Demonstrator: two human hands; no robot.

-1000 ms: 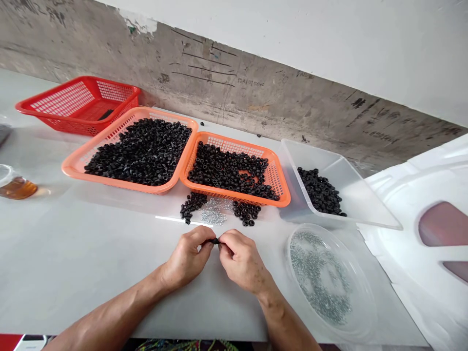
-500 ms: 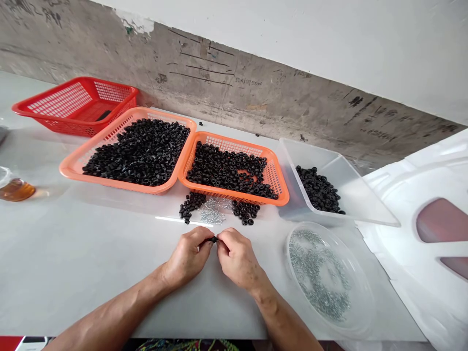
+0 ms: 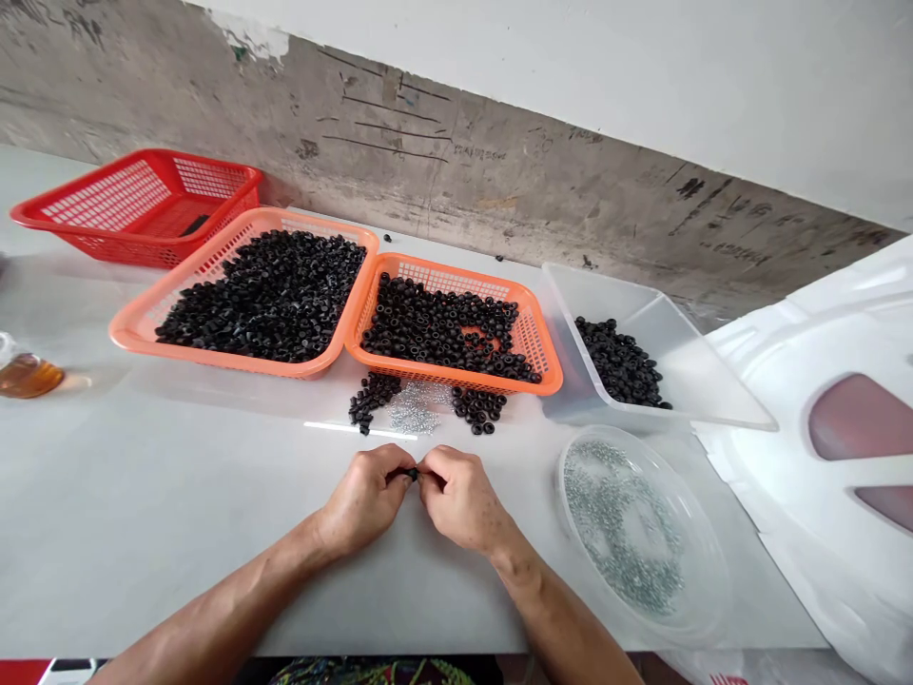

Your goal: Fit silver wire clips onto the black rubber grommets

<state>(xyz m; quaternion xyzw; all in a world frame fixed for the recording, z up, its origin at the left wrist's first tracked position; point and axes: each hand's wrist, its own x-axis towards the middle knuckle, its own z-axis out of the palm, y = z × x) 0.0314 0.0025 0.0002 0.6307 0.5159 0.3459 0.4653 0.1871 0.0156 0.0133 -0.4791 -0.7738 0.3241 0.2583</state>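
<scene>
My left hand [image 3: 363, 499] and my right hand [image 3: 462, 501] meet above the white table, with their fingertips pinching a small black rubber ring [image 3: 412, 473]. The fingers hide most of it, and I cannot tell whether a metal part is in it. Just beyond my hands lie two loose heaps of black rubber rings [image 3: 371, 398] [image 3: 477, 411], with a scatter of small silvery metal parts [image 3: 414, 411] between them. To the right, a round clear plastic dish [image 3: 571, 495] holds more of the silvery parts.
Two orange mesh baskets [image 3: 214, 344] [image 3: 456, 373] hold black rings. A clear plastic tub [image 3: 571, 328] holds more at right. Behind stands a red mesh basket [image 3: 78, 224]. An amber-filled jar [image 3: 25, 377] is at left, white moulded plastic [image 3: 785, 381] at right, and a stained concrete wall [image 3: 428, 181] behind.
My hands stay together on the black ring, with only slight finger shifts. The whole view has drifted a little, so the baskets and dish sit slightly higher and further left.
</scene>
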